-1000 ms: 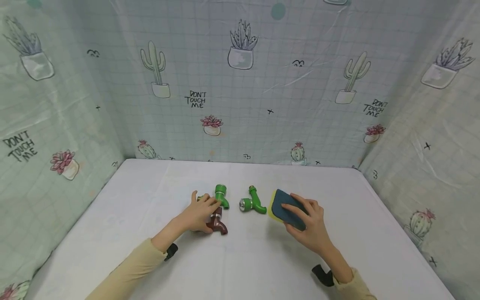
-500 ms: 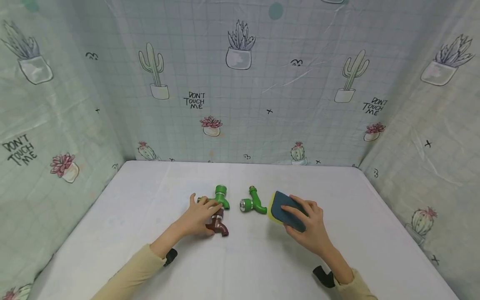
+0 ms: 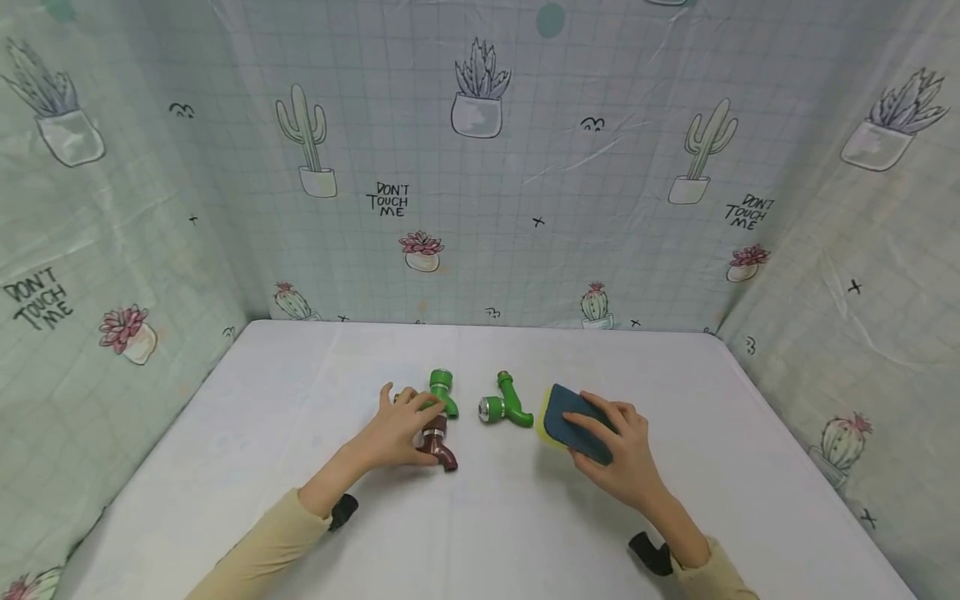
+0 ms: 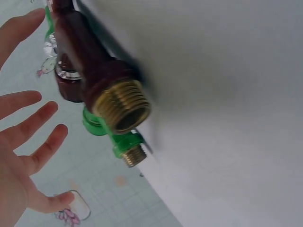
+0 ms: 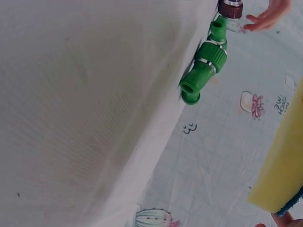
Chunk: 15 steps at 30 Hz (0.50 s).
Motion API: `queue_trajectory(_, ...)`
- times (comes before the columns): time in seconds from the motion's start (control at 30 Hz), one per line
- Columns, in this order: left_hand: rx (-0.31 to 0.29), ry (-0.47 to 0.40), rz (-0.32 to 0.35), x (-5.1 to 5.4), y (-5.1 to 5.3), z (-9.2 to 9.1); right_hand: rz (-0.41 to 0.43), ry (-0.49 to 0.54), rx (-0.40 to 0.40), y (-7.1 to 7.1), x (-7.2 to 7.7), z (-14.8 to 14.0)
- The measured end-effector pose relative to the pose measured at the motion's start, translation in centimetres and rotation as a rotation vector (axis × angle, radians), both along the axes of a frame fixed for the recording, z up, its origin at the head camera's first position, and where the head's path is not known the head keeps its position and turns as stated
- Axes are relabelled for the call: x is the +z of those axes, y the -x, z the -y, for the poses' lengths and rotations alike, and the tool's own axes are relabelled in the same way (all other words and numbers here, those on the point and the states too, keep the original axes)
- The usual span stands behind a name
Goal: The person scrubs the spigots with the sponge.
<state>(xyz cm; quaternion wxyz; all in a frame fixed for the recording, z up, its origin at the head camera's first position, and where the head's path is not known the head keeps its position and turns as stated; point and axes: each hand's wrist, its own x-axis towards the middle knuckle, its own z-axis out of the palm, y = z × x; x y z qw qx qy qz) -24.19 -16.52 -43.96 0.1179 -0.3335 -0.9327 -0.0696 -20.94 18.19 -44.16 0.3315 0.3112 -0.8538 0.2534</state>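
A brown water tap (image 3: 442, 455) with a brass threaded inlet lies on the table, partly covered by my left hand (image 3: 392, 432). In the left wrist view the spread fingers (image 4: 35, 125) stand apart from this tap. Just behind it is a green tap (image 3: 442, 390), partly hidden by the same hand. A second green tap (image 3: 512, 406) lies between the hands, its spout to the right. My right hand (image 3: 626, 462) grips a sponge (image 3: 557, 414), yellow with a dark blue-green scouring side, tilted with that side up.
A white table (image 3: 487, 525) carries everything. Behind it and at both sides hangs a cloth (image 3: 540, 275) with a cactus print. Black wrist pieces (image 3: 343, 512) show under both forearms.
The left thumb has shifted slightly right over the brown tap. The right hand keeps the sponge in nearly the same place, and the green taps stay put.
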Motion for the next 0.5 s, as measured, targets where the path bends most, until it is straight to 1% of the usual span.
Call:
queue_trajectory(0.1,-0.005,-0.035,-0.015,0.7,-0.1,-0.4,-0.004,-0.003,0.000,0.1,-0.1,-0.1)
queue_trajectory(0.23,-0.014,-0.086,-0.035,1.4,-0.2,-1.0,-0.009,-0.003,0.003,0.2,-0.1,-0.2)
queue_trajectory(0.5,-0.029,-0.148,-0.059,1.7,0.3,-2.5,-0.006,-0.001,0.003,0.2,-0.2,-0.4)
